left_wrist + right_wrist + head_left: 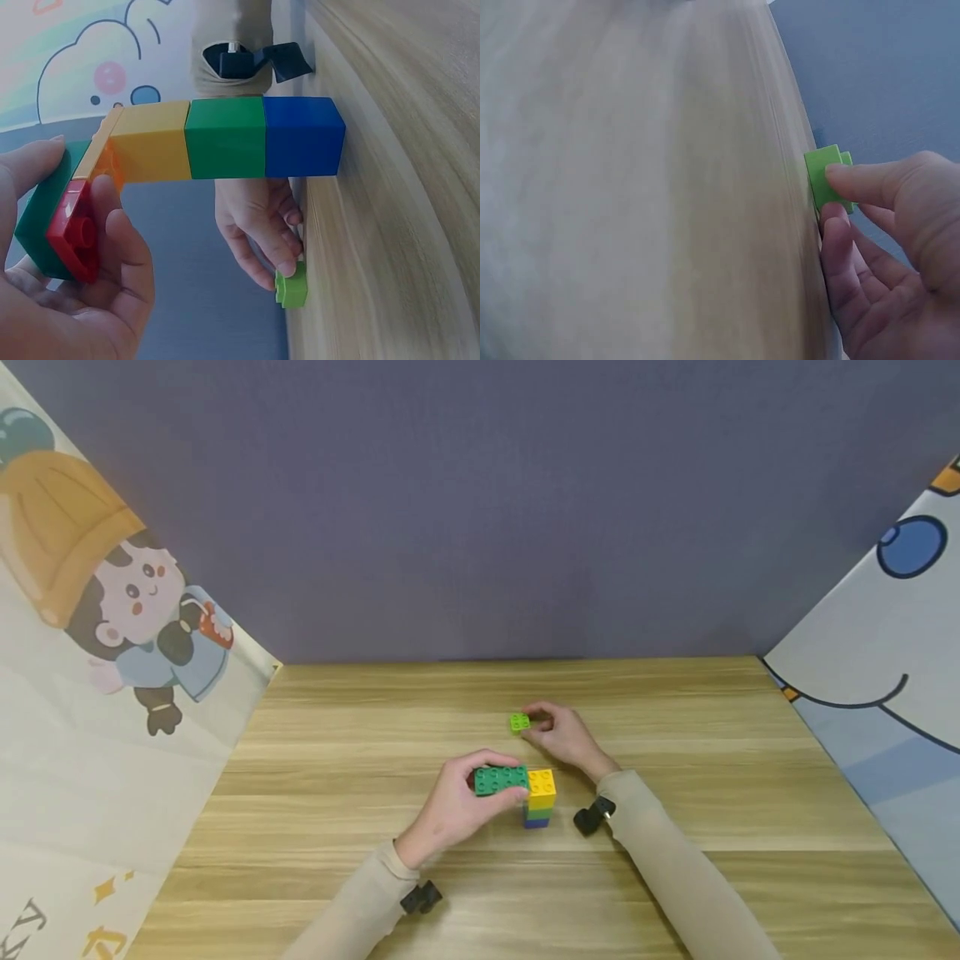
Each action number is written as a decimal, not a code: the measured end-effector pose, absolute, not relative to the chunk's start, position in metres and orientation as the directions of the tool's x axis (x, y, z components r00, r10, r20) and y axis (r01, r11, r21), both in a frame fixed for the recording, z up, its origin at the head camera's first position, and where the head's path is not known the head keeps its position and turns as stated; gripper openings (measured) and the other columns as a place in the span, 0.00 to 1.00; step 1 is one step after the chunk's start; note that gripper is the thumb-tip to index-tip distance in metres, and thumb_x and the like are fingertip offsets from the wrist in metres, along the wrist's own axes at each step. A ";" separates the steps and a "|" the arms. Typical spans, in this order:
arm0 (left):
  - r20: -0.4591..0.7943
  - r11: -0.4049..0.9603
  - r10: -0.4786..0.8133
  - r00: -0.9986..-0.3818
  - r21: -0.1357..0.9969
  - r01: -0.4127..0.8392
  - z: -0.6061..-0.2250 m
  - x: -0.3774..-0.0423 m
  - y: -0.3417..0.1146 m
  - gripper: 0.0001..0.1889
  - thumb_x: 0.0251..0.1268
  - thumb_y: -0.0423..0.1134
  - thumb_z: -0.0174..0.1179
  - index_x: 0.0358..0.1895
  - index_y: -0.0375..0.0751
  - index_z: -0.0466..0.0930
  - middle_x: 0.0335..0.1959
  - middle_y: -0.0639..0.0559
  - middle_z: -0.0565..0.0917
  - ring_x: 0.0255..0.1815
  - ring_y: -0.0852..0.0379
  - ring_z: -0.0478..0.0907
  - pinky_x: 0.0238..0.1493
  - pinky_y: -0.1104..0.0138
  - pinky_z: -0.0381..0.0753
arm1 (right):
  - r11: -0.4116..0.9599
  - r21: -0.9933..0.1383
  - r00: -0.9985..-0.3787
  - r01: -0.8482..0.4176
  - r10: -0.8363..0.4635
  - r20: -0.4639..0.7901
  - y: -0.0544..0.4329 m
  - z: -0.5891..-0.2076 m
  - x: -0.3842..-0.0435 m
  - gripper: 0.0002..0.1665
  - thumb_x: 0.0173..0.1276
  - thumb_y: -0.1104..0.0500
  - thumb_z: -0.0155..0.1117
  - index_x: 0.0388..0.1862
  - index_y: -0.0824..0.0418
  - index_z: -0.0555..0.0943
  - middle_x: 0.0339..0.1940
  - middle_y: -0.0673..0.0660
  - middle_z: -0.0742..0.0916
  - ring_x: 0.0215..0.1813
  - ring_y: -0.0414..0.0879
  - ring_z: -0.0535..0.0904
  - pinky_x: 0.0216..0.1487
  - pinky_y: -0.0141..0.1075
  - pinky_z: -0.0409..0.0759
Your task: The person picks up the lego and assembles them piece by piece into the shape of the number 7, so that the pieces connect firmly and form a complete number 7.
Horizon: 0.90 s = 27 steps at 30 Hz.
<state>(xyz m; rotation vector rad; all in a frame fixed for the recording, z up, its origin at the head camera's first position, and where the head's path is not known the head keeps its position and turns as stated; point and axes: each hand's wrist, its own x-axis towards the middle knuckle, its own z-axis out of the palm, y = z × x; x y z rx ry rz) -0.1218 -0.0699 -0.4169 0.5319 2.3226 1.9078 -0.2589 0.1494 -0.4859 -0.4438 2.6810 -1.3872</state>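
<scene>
My left hand (453, 797) grips a long dark green toy brick (500, 780) at the top of a brick tower. In the left wrist view, a red brick (69, 225) sits beneath it, beside a thin orange piece (99, 144). Below the orange piece the column runs yellow (154, 142), green (226, 139) and blue (304, 138), the blue end nearest the tabletop. Farther back, my right hand (567, 741) pinches a small lime green brick (823, 169) between thumb and fingers, low at the table surface. Its studs face up in the head view.
The wood-grain table (337, 843) ends at a dark grey-blue panel (480, 527) behind. Printed cartoon panels flank it at left (67, 735) and right (900, 710). Each sleeved wrist carries a small black camera mount, the right one (592, 817) standing near the tower.
</scene>
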 end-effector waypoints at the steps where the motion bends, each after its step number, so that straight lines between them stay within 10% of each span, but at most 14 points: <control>1: 0.152 0.158 0.321 -0.935 0.965 0.211 -0.417 -0.122 -0.070 0.17 0.65 0.39 0.76 0.56 0.46 0.89 0.56 0.49 0.90 0.44 0.60 0.85 0.43 0.70 0.86 | 0.546 -0.810 -0.954 -0.213 -0.295 0.053 0.149 -0.486 -0.259 0.25 0.70 0.58 0.76 0.64 0.58 0.85 0.60 0.60 0.90 0.48 0.51 0.88 0.49 0.42 0.87; 27: 0.197 0.185 0.328 -0.924 0.946 0.268 -0.417 -0.121 -0.072 0.18 0.65 0.40 0.77 0.57 0.45 0.89 0.55 0.51 0.91 0.46 0.60 0.85 0.46 0.69 0.86 | 0.505 -0.843 -0.954 -0.187 -0.298 0.034 0.143 -0.474 -0.246 0.25 0.70 0.58 0.76 0.65 0.57 0.84 0.62 0.61 0.89 0.52 0.54 0.88 0.51 0.43 0.88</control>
